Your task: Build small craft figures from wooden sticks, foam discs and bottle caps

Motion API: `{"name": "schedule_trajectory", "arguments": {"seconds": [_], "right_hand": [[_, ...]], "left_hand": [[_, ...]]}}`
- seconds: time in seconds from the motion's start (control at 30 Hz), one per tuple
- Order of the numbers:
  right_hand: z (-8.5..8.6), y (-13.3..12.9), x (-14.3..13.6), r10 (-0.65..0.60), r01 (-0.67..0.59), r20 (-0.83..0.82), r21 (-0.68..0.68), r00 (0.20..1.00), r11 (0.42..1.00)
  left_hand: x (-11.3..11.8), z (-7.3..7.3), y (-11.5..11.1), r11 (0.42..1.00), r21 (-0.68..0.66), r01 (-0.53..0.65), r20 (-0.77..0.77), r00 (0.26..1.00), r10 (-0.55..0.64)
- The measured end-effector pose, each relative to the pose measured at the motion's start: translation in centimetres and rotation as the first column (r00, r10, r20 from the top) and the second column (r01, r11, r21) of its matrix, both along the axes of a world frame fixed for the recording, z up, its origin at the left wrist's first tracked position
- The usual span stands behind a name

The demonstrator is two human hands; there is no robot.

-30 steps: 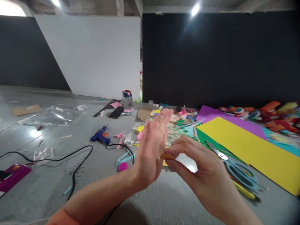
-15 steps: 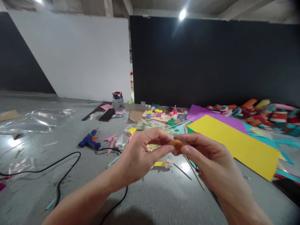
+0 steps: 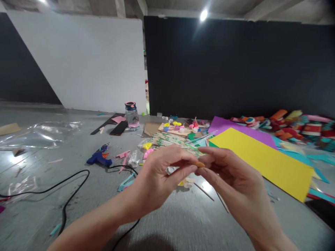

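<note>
Between the fingertips of both hands is a small orange-brown piece [image 3: 200, 164], rounded and seen nearly edge-on; its exact kind cannot be made out. My left hand [image 3: 167, 176] pinches it from the left with thumb and fingers. From the right, my right hand [image 3: 230, 177] grips its other side, also thumb against fingers. Below the hands, thin wooden sticks [image 3: 204, 191] lie on the grey table [image 3: 183, 223]. A white cap [image 3: 171, 169] shows through the gap in my left hand. Just beyond the hands is a pile of paper-wrapped sticks [image 3: 170, 139].
To the left lies a blue glue gun [image 3: 99, 157] with its black cable [image 3: 74, 184] running across the table. A water bottle [image 3: 132, 116] stands near the wall. Yellow sheet [image 3: 261, 160] and purple sheet [image 3: 243, 134] cover the right side, near a heap of colourful foam pieces [image 3: 295, 127].
The orange-brown piece has turned from showing its round face to nearly edge-on. Both hands have shifted slightly, and their fingers have drawn closer around it.
</note>
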State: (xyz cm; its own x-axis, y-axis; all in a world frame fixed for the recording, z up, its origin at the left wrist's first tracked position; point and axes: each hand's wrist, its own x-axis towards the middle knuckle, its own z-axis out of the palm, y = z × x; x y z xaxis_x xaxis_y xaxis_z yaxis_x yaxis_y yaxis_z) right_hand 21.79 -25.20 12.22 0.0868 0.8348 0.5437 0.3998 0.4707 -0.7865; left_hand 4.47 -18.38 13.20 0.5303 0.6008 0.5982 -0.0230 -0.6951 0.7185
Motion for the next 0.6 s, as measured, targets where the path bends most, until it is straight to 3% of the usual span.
{"name": "schedule_trajectory", "arguments": {"seconds": [0.23, 0.43, 0.6], "right_hand": [[-0.9, -0.3, 0.2, -0.026, 0.012, 0.118, 0.120, 0.993, 0.993], [-0.2, -0.1, 0.4, 0.009, -0.013, 0.090, 0.044, 0.996, 0.999], [0.2, 0.5, 1.4, 0.065, -0.075, -0.073, -0.132, 0.995, 0.988]], "left_hand": [[0.3, -0.7, -0.3, 0.991, -0.132, 0.036, 0.114, 0.993, -0.021], [0.3, -0.3, -0.1, 0.951, -0.298, 0.084, 0.137, 0.990, -0.044], [-0.1, 0.4, 0.8, 0.868, -0.453, 0.203, -0.034, 0.969, -0.245]]}}
